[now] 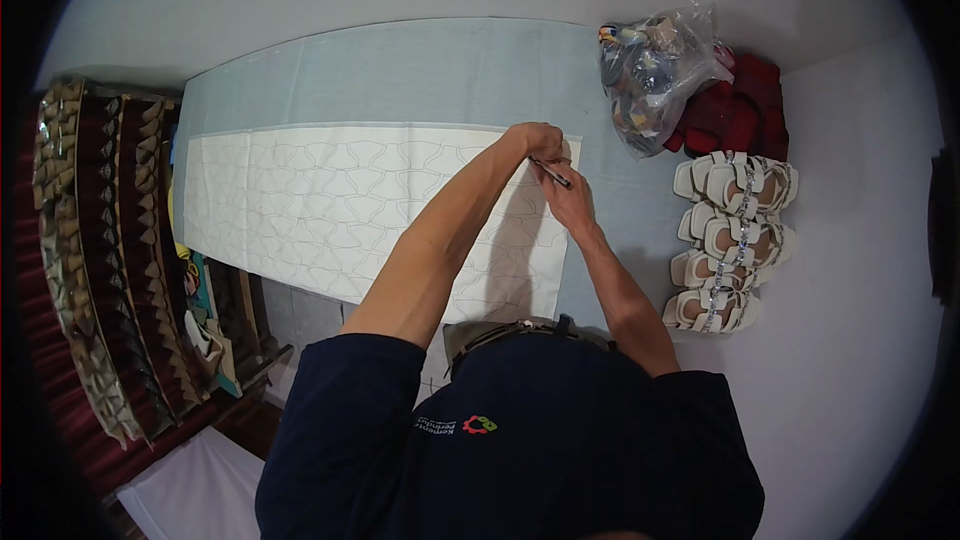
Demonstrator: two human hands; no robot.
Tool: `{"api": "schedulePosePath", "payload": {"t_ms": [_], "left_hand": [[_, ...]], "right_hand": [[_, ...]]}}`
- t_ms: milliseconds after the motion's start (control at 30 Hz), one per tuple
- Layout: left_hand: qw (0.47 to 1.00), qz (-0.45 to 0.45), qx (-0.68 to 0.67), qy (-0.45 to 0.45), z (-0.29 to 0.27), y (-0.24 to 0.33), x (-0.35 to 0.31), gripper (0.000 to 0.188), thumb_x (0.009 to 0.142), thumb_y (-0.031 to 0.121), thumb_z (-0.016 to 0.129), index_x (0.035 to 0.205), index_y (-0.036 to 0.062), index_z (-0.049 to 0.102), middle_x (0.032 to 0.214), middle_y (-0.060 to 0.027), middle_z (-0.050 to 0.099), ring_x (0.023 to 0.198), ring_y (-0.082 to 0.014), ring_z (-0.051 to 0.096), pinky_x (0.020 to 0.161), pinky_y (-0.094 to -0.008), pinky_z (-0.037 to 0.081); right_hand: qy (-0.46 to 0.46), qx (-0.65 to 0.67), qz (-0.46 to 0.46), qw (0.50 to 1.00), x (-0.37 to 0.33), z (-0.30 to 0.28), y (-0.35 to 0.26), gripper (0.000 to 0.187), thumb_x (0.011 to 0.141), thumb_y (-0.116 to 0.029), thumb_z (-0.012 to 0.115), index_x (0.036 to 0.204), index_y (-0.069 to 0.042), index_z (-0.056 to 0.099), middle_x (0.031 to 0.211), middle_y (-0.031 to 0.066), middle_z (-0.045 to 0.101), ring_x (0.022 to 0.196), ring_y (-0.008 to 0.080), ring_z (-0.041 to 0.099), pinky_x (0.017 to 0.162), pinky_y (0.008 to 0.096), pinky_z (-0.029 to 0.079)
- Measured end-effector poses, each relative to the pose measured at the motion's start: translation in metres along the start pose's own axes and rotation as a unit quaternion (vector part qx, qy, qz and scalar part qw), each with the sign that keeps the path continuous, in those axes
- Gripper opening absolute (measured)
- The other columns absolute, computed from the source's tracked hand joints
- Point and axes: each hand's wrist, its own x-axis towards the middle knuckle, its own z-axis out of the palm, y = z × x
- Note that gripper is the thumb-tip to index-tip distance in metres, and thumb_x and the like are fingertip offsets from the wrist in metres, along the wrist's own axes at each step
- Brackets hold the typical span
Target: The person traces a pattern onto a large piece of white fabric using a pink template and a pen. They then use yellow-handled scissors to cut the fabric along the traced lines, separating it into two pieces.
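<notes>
A large white sheet (400, 205) lies on the table, marked with rows of repeated curved outlines. Toward its far right corner, my left hand (540, 140) is bent down onto the sheet with its fingers curled. What those fingers press or hold is hidden behind the hand. Just nearer to me, my right hand (570, 202) is closed around a dark pen (550, 173), which slants across its fingers. The two hands are very close together, and the pen's tip is hidden near the left hand.
A pale blue-grey covering (400, 70) spreads beneath the sheet. On the right stand several white sandals (735, 240) in a row, with a clear plastic bag (655, 80) of items and dark red cloth (745, 105) behind. Racks of small pointed pieces (105, 250) stand at left.
</notes>
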Motion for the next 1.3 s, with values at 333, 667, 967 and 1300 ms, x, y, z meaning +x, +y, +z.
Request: {"api": "schedulePosePath", "payload": {"t_ms": [333, 667, 967, 1300], "left_hand": [[0.996, 0.049, 0.070, 0.018, 0.002, 0.010, -0.012, 0.038, 0.093, 0.039, 0.064, 0.098, 0.0056, 0.080, 0.101, -0.0193, 0.077, 0.099, -0.0391, 0.072, 0.090, -0.0454, 0.056], [0.994, 0.050, -0.056, 0.078, 0.005, 0.027, -0.034, 0.032, 0.094, 0.032, 0.065, 0.084, 0.0046, 0.076, 0.085, -0.0162, 0.073, 0.089, -0.0346, 0.070, 0.082, -0.0446, 0.054], [0.964, 0.056, -0.121, 0.230, 0.042, 0.013, -0.041, 0.008, 0.077, 0.003, 0.071, 0.077, 0.0075, 0.077, 0.085, -0.0136, 0.070, 0.094, -0.0315, 0.066, 0.083, -0.0407, 0.054], [0.949, 0.068, -0.124, 0.280, 0.048, 0.019, -0.050, 0.013, 0.078, 0.002, 0.071, 0.081, 0.0115, 0.080, 0.086, -0.0109, 0.065, 0.099, -0.0292, 0.063, 0.088, -0.0419, 0.053]], "right_hand": [[-0.019, 0.002, 0.047, 0.999, -0.009, -0.011, -0.009, 0.035, 0.099, -0.034, 0.064, 0.117, -0.005, 0.070, 0.097, 0.0241, 0.074, 0.091, 0.0488, 0.069, 0.084, 0.0519, 0.056], [-0.002, -0.036, 0.066, 0.997, -0.037, -0.015, -0.017, 0.032, 0.106, -0.030, 0.059, 0.124, -0.006, 0.069, 0.109, 0.0192, 0.075, 0.100, 0.0441, 0.070, 0.083, 0.0456, 0.057], [-0.011, -0.040, 0.013, 0.999, -0.042, -0.016, 0.003, 0.032, 0.109, -0.030, 0.055, 0.126, -0.006, 0.068, 0.114, 0.0170, 0.074, 0.100, 0.0409, 0.071, 0.086, 0.0435, 0.056], [-0.039, -0.095, 0.003, 0.995, -0.034, -0.030, 0.007, 0.035, 0.109, -0.036, 0.050, 0.119, -0.008, 0.068, 0.106, 0.0185, 0.075, 0.094, 0.0435, 0.071, 0.081, 0.0485, 0.057]]}}
